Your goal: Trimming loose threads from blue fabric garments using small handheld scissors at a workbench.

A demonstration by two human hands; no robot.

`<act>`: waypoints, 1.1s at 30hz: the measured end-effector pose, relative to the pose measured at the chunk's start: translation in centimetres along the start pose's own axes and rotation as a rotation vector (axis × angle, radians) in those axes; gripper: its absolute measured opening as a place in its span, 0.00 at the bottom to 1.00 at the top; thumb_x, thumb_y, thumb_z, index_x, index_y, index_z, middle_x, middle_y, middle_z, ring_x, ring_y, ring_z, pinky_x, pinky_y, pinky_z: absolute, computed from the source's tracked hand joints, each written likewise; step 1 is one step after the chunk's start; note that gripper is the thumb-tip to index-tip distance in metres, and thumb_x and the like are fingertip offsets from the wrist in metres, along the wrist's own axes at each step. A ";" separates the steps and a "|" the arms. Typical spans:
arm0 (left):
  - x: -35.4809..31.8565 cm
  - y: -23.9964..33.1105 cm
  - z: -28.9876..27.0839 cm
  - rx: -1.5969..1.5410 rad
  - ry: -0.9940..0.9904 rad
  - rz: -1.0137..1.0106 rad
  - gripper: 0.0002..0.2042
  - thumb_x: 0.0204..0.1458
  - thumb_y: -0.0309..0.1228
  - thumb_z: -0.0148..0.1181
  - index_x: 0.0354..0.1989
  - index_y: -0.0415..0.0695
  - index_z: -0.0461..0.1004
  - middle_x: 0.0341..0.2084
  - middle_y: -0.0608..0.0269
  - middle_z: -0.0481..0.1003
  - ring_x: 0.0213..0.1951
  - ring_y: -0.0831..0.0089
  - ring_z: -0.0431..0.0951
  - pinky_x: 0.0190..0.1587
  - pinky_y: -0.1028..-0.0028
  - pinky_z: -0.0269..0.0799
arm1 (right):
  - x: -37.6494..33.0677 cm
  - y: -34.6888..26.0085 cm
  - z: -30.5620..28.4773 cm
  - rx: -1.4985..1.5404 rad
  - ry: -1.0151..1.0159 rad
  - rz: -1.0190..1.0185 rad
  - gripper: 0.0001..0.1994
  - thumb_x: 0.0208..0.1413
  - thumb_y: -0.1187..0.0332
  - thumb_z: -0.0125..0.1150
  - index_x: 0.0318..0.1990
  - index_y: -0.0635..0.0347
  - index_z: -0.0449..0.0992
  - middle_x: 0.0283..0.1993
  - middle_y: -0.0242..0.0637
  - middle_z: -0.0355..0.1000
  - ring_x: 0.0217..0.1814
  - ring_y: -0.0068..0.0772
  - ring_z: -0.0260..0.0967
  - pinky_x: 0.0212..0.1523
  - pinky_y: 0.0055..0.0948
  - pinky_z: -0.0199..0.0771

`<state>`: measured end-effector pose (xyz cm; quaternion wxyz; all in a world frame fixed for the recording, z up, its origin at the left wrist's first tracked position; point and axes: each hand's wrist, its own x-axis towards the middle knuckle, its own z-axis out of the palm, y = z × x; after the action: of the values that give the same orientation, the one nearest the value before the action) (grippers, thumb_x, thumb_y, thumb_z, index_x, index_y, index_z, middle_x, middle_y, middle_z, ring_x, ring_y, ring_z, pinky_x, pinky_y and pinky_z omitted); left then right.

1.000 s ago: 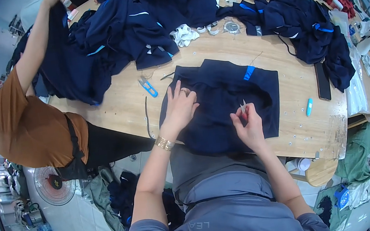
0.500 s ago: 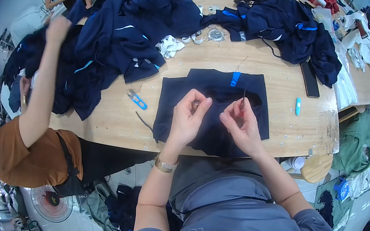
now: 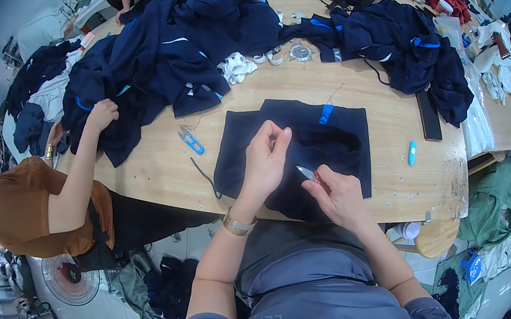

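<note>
A dark navy garment (image 3: 240,145) lies spread on the wooden table in front of me. Above its left part is my left hand (image 3: 266,158), thumb and forefinger pinched together; whatever they hold is too small to make out. My right hand (image 3: 338,196) is closed round a pair of red thread snips (image 3: 310,173), whose silver blades point up and left toward the left hand. A bright blue tab (image 3: 326,114) sits near the garment's far edge, with a thin loose thread by it. A dark cord (image 3: 207,178) lies beside the garment's left edge.
Blue snips (image 3: 191,142) lie left of the garment. On the right are a light-blue small tool (image 3: 412,153) and a dark phone (image 3: 429,116). Heaps of navy clothing (image 3: 172,46) cover the far side. At the left a co-worker in a brown shirt (image 3: 24,200) handles garments.
My right hand has turned and lowered, bringing the snips' blades into sight. My left hand stays nearly in place, still pinched. The co-worker's raised arm has come down onto the clothing pile.
</note>
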<state>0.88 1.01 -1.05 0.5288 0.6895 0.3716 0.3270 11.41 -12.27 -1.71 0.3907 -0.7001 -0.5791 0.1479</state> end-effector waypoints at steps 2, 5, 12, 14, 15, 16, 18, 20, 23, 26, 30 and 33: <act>0.0 0.2 0.1 0.025 0.016 0.016 0.13 0.57 0.34 0.52 0.23 0.42 0.63 0.13 0.77 0.55 0.17 0.89 0.51 0.19 0.81 0.45 | 0.1 -0.1 0.0 -0.046 0.012 -0.010 0.19 0.54 0.52 0.56 0.22 0.58 0.64 0.16 0.36 0.64 0.16 0.37 0.65 0.16 0.31 0.60; -0.1 0.6 0.0 0.116 0.031 -0.004 0.14 0.56 0.34 0.53 0.23 0.40 0.63 0.12 0.74 0.57 0.17 0.88 0.53 0.19 0.80 0.48 | 0.4 -0.2 0.0 -0.090 0.018 -0.038 0.19 0.53 0.52 0.56 0.22 0.57 0.64 0.16 0.35 0.64 0.16 0.36 0.65 0.16 0.30 0.60; -0.1 0.9 -0.1 0.200 0.049 0.028 0.13 0.55 0.34 0.54 0.23 0.39 0.64 0.11 0.68 0.61 0.17 0.85 0.56 0.19 0.78 0.52 | 0.5 -0.3 -0.1 -0.136 0.016 -0.067 0.19 0.53 0.53 0.57 0.22 0.56 0.64 0.16 0.34 0.65 0.16 0.35 0.65 0.16 0.29 0.60; 0.0 0.9 -0.1 0.208 0.054 0.044 0.13 0.55 0.34 0.54 0.23 0.39 0.64 0.11 0.68 0.61 0.17 0.84 0.57 0.19 0.78 0.52 | 0.5 -0.3 -0.1 -0.146 0.015 -0.069 0.18 0.53 0.53 0.57 0.22 0.56 0.64 0.16 0.34 0.65 0.16 0.35 0.65 0.16 0.29 0.60; 0.0 1.0 -0.1 0.213 0.053 0.036 0.13 0.55 0.34 0.54 0.23 0.39 0.64 0.11 0.68 0.61 0.16 0.84 0.57 0.19 0.78 0.52 | 0.5 -0.3 -0.1 -0.149 0.016 -0.070 0.18 0.53 0.53 0.57 0.22 0.56 0.64 0.16 0.34 0.65 0.15 0.35 0.65 0.15 0.29 0.60; 0.0 1.0 -0.1 0.218 0.054 0.028 0.13 0.55 0.34 0.54 0.23 0.39 0.64 0.11 0.68 0.61 0.16 0.84 0.57 0.19 0.78 0.52 | 0.5 -0.3 -0.1 -0.151 0.016 -0.073 0.18 0.52 0.53 0.57 0.22 0.56 0.64 0.16 0.35 0.65 0.15 0.35 0.65 0.15 0.29 0.60; 0.1 1.0 -0.2 0.224 0.058 0.026 0.13 0.55 0.34 0.54 0.23 0.39 0.64 0.11 0.67 0.61 0.16 0.84 0.57 0.19 0.78 0.52 | 0.6 -0.3 -0.1 -0.148 0.018 -0.073 0.18 0.52 0.53 0.57 0.22 0.56 0.64 0.16 0.35 0.65 0.15 0.35 0.65 0.15 0.29 0.60; 0.1 1.0 -0.1 0.229 0.058 0.024 0.14 0.55 0.34 0.55 0.23 0.39 0.64 0.11 0.67 0.61 0.16 0.84 0.56 0.19 0.78 0.52 | 0.6 -0.3 -0.1 -0.146 0.021 -0.072 0.18 0.52 0.53 0.57 0.22 0.57 0.64 0.16 0.35 0.65 0.15 0.35 0.65 0.15 0.29 0.60; 0.1 0.9 -0.2 0.223 0.068 0.031 0.13 0.54 0.34 0.55 0.23 0.39 0.64 0.11 0.67 0.61 0.16 0.83 0.56 0.19 0.78 0.52 | 0.6 -0.3 0.0 -0.158 0.023 -0.074 0.19 0.52 0.53 0.57 0.21 0.57 0.64 0.16 0.35 0.65 0.15 0.35 0.65 0.15 0.29 0.59; 0.1 1.0 -0.3 0.231 0.065 0.033 0.13 0.54 0.34 0.55 0.23 0.39 0.64 0.10 0.68 0.60 0.16 0.84 0.56 0.19 0.78 0.52 | 0.6 -0.4 0.0 -0.152 0.019 -0.068 0.19 0.52 0.53 0.57 0.21 0.57 0.64 0.16 0.35 0.65 0.15 0.36 0.65 0.15 0.29 0.59; 0.0 0.8 -0.4 0.210 0.064 0.023 0.14 0.55 0.34 0.55 0.22 0.40 0.64 0.10 0.70 0.60 0.17 0.85 0.55 0.18 0.78 0.50 | 0.5 -0.5 0.0 -0.152 0.020 -0.062 0.19 0.53 0.52 0.57 0.21 0.57 0.65 0.16 0.35 0.65 0.15 0.36 0.65 0.15 0.29 0.60; 0.1 0.8 -0.4 0.200 0.067 0.019 0.14 0.55 0.35 0.55 0.22 0.40 0.65 0.10 0.71 0.60 0.17 0.86 0.55 0.18 0.79 0.50 | 0.5 -0.5 0.0 -0.158 0.022 -0.058 0.19 0.53 0.52 0.57 0.21 0.57 0.65 0.16 0.35 0.65 0.16 0.35 0.66 0.15 0.30 0.60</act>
<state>0.71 1.13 -0.21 0.4416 0.7309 0.4133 0.3161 11.21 -11.78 -1.29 0.3444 -0.7132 -0.6049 0.0826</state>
